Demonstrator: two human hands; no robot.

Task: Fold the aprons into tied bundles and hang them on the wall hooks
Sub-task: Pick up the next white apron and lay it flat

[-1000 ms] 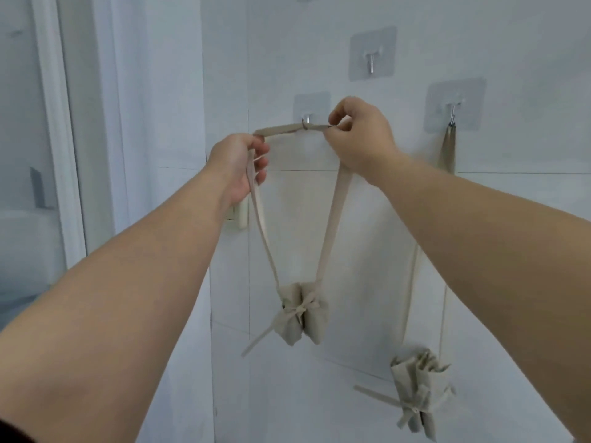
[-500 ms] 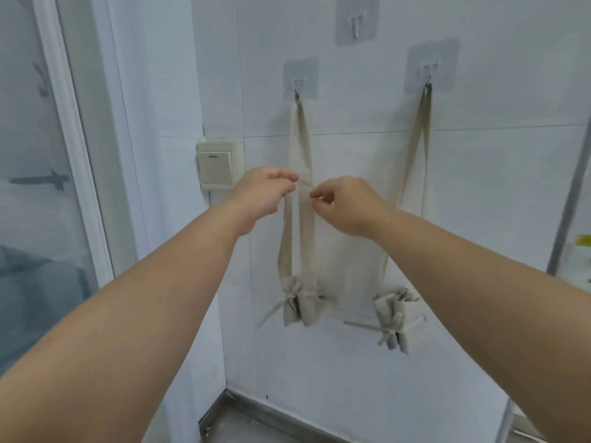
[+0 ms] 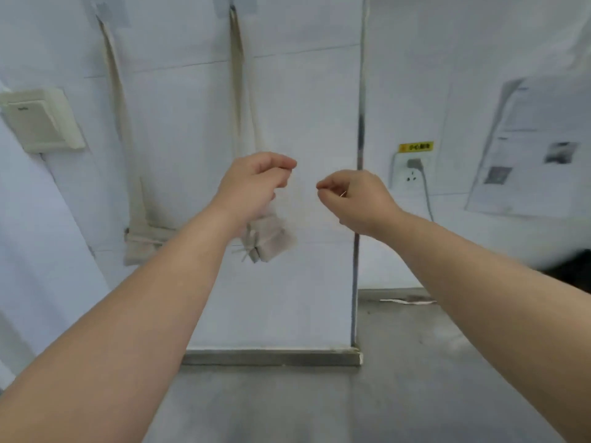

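Two beige apron bundles hang side by side on the white wall. The left bundle (image 3: 144,241) hangs by its long strap (image 3: 116,91) from a hook pad (image 3: 110,12) at the top edge. The right bundle (image 3: 271,239) hangs from a second hook pad (image 3: 236,7), and my left wrist partly hides it. My left hand (image 3: 256,183) and my right hand (image 3: 355,199) float in front of the wall, apart from each other. Their fingers are loosely curled and hold nothing. Neither hand touches a strap or a bundle.
A cream wall switch (image 3: 40,119) sits at the left. A metal corner strip (image 3: 359,148) runs down the wall. Right of it are a socket with a plugged cable (image 3: 414,174), a yellow label (image 3: 415,147) and a printed sheet (image 3: 537,148). Grey floor (image 3: 415,378) lies below, with a dark object (image 3: 572,270) at the right edge.
Both hands let go of the left bundle's strap, which now hangs from its hook, and drew back and down. My view has swung to the right and downward.
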